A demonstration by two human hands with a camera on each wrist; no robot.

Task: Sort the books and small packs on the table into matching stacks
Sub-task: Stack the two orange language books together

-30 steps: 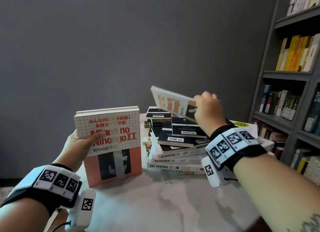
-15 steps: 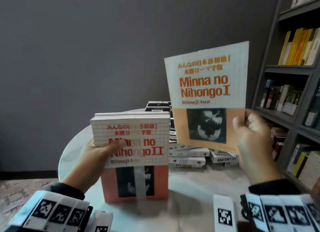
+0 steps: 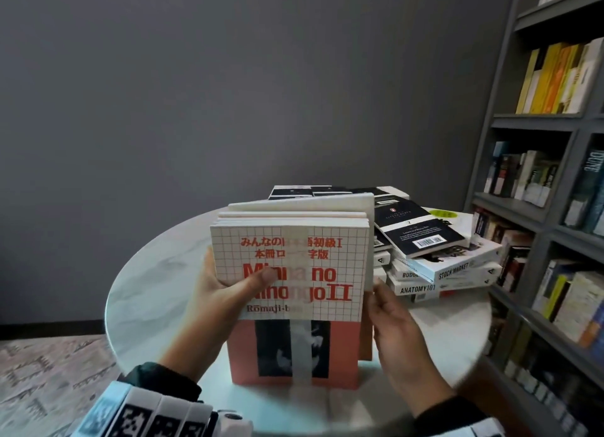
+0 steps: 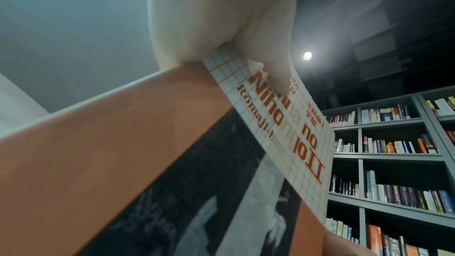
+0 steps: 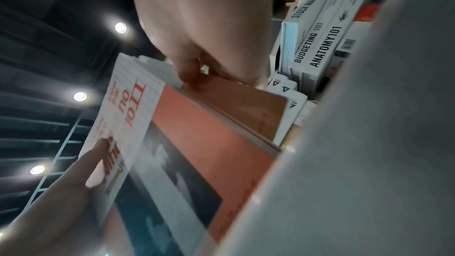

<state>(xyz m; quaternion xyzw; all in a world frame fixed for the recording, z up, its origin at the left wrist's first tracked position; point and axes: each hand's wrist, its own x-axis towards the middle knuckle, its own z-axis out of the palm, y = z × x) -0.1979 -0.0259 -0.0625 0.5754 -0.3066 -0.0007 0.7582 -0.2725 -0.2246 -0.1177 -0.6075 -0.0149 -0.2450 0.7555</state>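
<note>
Our left hand [image 3: 225, 292] grips the upright bundle of Minna no Nihongo books [image 3: 294, 273], thumb across the cover; our right hand [image 3: 389, 319] pinches its right edge. The bundle stands on a round white marble table [image 3: 147, 289], grid-patterned white top, orange bottom. Messy pile [image 3: 438, 257] behind; grey wall [image 3: 228, 77], bookshelves [image 3: 549, 175] to the right.

A dark grey wall [image 3: 228, 93] fills the upper left and centre of the head view. A grey bookshelf [image 3: 542, 122] packed with upright books runs down the right edge. A patterned rug [image 3: 42, 371] covers the floor at lower left. Round ceiling lights [image 5: 120, 27] glow overhead.
</note>
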